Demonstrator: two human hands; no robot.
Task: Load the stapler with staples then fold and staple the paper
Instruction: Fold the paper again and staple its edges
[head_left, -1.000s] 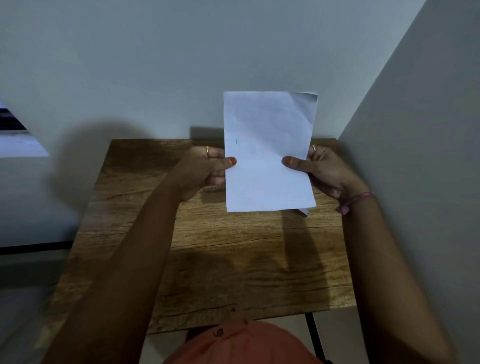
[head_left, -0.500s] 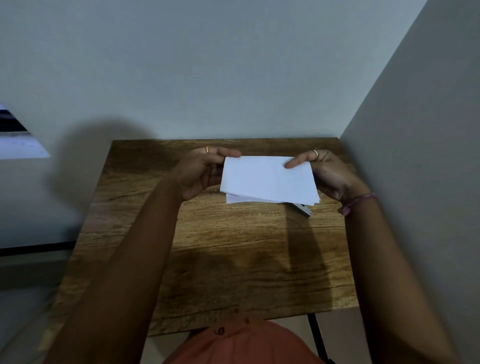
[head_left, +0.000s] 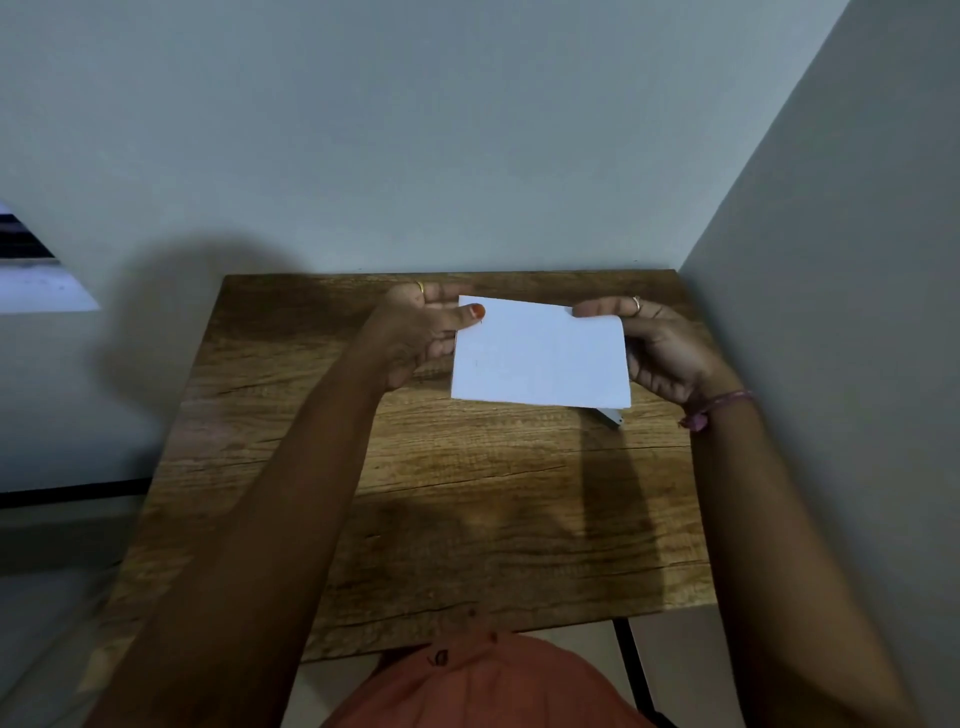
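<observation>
Over a wood-grain table (head_left: 415, 519) set into a corner of plain grey walls (head_left: 467, 130), a left hand (head_left: 415, 332) and right hand (head_left: 665, 353) pinch opposite edges of folded white paper (head_left: 540, 358), above the table's far half.

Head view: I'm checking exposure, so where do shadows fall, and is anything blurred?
Head view: dim overall; the arms cast dark shadows on the wooden table, a soft shadow sits on the left wall; the folded paper is brightest, its edges fairly sharp; bottom-left corner smears.
</observation>
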